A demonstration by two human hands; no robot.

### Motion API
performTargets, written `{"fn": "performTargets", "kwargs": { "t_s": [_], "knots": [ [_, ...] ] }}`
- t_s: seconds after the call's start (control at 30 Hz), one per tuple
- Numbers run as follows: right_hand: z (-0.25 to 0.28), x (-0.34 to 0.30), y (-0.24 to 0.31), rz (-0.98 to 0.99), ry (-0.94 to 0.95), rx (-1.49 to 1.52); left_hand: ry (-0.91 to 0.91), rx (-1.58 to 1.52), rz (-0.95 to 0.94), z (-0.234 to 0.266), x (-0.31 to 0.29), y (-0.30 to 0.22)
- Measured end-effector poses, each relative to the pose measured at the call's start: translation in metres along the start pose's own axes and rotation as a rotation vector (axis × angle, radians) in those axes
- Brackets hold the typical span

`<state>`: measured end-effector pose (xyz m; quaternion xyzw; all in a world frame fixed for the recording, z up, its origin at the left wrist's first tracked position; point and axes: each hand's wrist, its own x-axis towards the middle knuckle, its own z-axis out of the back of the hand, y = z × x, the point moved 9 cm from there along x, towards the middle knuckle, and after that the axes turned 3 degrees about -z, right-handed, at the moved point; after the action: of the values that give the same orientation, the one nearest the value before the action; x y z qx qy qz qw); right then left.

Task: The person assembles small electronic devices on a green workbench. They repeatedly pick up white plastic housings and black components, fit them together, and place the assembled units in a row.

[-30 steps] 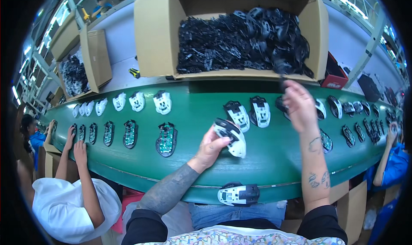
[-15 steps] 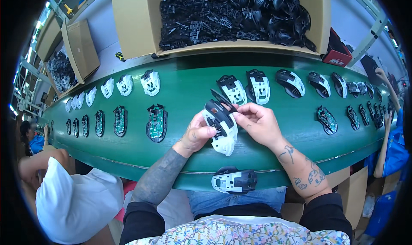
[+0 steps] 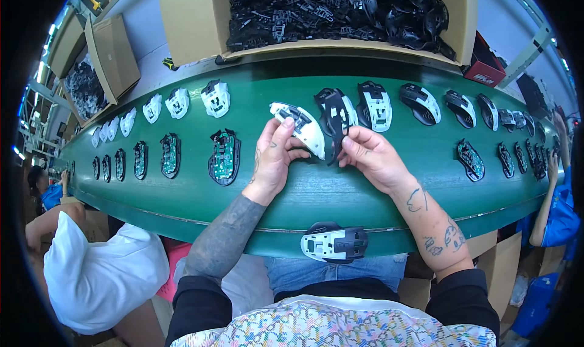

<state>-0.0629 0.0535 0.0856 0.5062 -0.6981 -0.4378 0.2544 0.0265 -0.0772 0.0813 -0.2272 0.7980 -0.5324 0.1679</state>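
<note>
My left hand grips a white mouse shell, tilted on its side, with dark parts along its upper face. The thumb presses near its top edge. To the right of it, my right hand pinches a long, thin black mouse part with slots by its lower end. The shell and the black part are close together; whether they touch at the bottom I cannot tell. Just behind the black part lies a black-and-white mouse shell on the belt, partly covered. Near my body, a white-and-black mouse shell rests at the belt's edge.
The green belt carries white shells and mouse bases with green circuit boards at left, more mouse shells and bases at right. A cardboard box of black parts stands behind. Co-workers sit on both sides.
Both hands have moved up and away from me. The white shell has turned onto its side, and the black part now hangs upright beside it in my right hand.
</note>
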Motion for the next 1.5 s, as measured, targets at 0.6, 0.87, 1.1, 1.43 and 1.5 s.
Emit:
{"fn": "performTargets", "kwargs": {
  "t_s": [0.6,0.87,1.1,1.43,1.5],
  "knots": [
    [-0.003,-0.003,0.014,0.232,-0.142,-0.503,0.078,0.198,-0.132,-0.018,-0.007,-0.011],
    [-0.005,-0.007,0.017,0.181,-0.237,-0.587,0.187,0.057,0.024,-0.021,-0.007,-0.007],
    [-0.005,-0.003,0.008,0.143,-0.168,-0.471,0.173,0.048,0.019,-0.016,-0.006,-0.007],
    [-0.014,0.001,-0.013,-0.049,-0.106,-0.181,0.112,0.2,-0.041,-0.013,-0.005,-0.016],
    [-0.013,0.0,-0.014,-0.047,-0.131,-0.138,0.11,0.186,-0.025,-0.011,-0.003,-0.012]
  ]
}}
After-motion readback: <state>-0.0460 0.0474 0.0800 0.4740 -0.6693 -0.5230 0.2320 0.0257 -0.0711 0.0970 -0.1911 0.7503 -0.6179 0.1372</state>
